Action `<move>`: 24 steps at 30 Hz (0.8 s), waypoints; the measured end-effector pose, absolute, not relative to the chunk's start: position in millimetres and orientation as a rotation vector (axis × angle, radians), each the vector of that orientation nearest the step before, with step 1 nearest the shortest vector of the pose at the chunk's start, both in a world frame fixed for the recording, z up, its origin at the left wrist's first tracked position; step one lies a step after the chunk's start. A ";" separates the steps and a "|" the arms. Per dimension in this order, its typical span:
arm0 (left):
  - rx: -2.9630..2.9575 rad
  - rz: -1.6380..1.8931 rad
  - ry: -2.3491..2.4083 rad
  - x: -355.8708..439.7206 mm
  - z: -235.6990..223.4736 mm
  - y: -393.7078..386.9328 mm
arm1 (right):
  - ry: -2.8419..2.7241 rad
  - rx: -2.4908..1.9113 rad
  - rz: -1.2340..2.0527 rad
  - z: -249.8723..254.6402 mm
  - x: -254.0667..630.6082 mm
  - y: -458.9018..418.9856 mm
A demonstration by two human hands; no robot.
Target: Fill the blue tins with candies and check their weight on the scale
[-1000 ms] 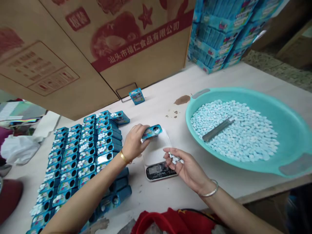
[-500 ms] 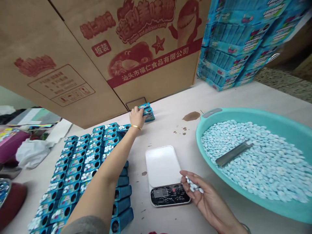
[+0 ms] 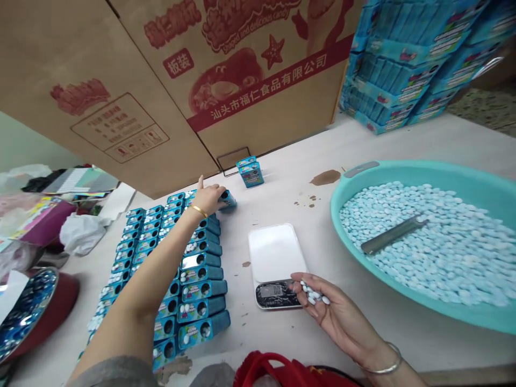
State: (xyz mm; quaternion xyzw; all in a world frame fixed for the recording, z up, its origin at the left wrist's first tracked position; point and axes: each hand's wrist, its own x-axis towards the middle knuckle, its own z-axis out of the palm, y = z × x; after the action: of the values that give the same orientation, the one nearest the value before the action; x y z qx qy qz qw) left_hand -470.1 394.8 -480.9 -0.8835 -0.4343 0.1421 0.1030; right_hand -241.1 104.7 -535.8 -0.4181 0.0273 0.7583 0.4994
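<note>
My left hand (image 3: 209,198) reaches out over the rows of blue candy tins (image 3: 177,258) and grips one blue tin (image 3: 228,200) at the far end of the rows. My right hand (image 3: 328,312) rests palm up beside the small white scale (image 3: 276,263), its fingers cupped round a few pale blue candies (image 3: 313,294). The scale's platform is bare. Two more blue tins (image 3: 250,171) stand stacked against the cardboard box.
A large teal basin (image 3: 427,177) full of pale blue candies with a metal scoop (image 3: 393,235) lies to the right. A big cardboard box (image 3: 181,80) leans over the table's back. Stacked blue cartons (image 3: 407,64) stand at far right. A red bowl (image 3: 28,312) sits at left.
My left hand left a tin on the stack by the cardboard box, drew back and closed on a tin at the far end of the rows. My right hand kept its candies.
</note>
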 end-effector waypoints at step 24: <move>-2.977 -0.567 -1.413 -427.3 -426.6 232.6 | 0.294 -0.956 1.843 -538.5 -224.2 42.2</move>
State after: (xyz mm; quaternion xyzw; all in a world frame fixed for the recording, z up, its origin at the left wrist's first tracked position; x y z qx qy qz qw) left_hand -427.3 232.6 -426.6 -0.8857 -0.4205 -0.1688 -0.1008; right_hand -224.2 42.2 -538.5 -0.3951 0.1214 0.7617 0.4989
